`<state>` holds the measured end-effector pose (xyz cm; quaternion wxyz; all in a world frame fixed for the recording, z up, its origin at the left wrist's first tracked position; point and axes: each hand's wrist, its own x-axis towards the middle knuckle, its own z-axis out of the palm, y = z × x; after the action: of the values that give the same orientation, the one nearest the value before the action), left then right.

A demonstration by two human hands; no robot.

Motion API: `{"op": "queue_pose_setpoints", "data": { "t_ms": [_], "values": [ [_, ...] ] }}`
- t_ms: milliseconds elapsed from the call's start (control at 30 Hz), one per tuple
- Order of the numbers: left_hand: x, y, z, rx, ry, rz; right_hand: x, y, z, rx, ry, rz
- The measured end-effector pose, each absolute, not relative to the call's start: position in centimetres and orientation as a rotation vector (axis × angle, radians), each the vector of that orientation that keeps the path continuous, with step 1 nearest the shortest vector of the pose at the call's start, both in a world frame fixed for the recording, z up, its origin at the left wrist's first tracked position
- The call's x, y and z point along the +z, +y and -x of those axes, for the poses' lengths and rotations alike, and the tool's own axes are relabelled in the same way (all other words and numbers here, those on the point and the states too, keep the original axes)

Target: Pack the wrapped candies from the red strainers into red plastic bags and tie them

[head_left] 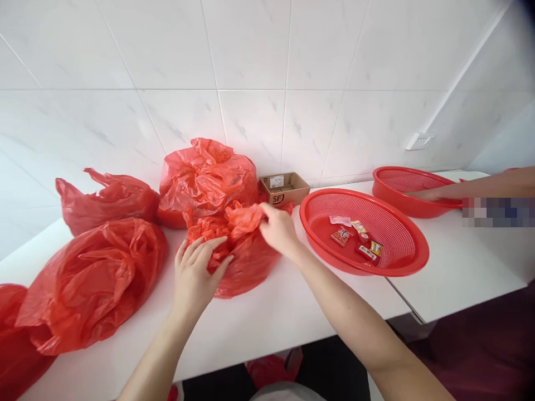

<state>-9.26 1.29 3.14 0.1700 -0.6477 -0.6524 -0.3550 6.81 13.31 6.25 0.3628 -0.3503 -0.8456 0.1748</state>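
Observation:
A filled red plastic bag (248,264) sits on the white table in front of me, its gathered mouth crumpled upward. My right hand (279,229) is closed on the bag's rim at the right, pinching the thin film. On the left side of the mouth, my left hand (198,263) rests against the plastic with its fingers and thumb apart. What the bag contains is hidden. Right of it stands a red plastic basket (401,239) with several small snack packets (340,236) on its bottom.
More filled red bags (209,178) crowd the left and back of the table (246,328). A small open cardboard box (286,192) stands near the tiled wall. At the right, another person's arm (472,186) reaches into a second red basket (387,186).

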Motion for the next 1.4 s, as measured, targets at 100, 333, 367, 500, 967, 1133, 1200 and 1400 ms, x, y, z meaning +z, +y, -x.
{"op": "queue_pose_setpoints", "data": {
  "t_ms": [100, 333, 367, 500, 967, 1133, 1200, 1400],
  "values": [
    [2.4, 1.4, 9.6, -0.926, -1.827, 1.855, 6.6, 16.1, -8.4, 0.587, -1.841, 0.968],
    [2.3, 2.7, 6.8, -0.903, -1.81, 1.893, 7.3, 16.9, -9.4, 0.792, -1.913, 0.805],
    [2.4, 3.0, 6.1, -0.888, -1.801, 1.892, 7.6, 16.3, -9.1, 0.779, -1.995, 0.759],
    [2.4, 4.8, 3.9, -0.804, -1.779, 1.917, 10.2, 13.1, -8.2, 0.596, -2.063, 0.467],
    [2.0, 15.2, 0.4, -0.997, -1.586, 2.152, 16.4, 8.0, -16.3, 0.532, -1.134, 0.359],
    [3.7, 14.6, 0.3, -1.23, -1.44, 2.163, 15.3, 7.2, -19.4, 0.248, -0.989, 0.372],
    [4.8, 12.3, 1.1, -1.342, -1.403, 2.15, 14.4, 7.5, -20.6, 0.319, -0.964, 0.419],
    [3.3, 2.5, 1.8, -1.642, -1.555, 2.311, 8.6, 7.2, -21.0, 1.11, -0.786, 0.626]
  ]
}}
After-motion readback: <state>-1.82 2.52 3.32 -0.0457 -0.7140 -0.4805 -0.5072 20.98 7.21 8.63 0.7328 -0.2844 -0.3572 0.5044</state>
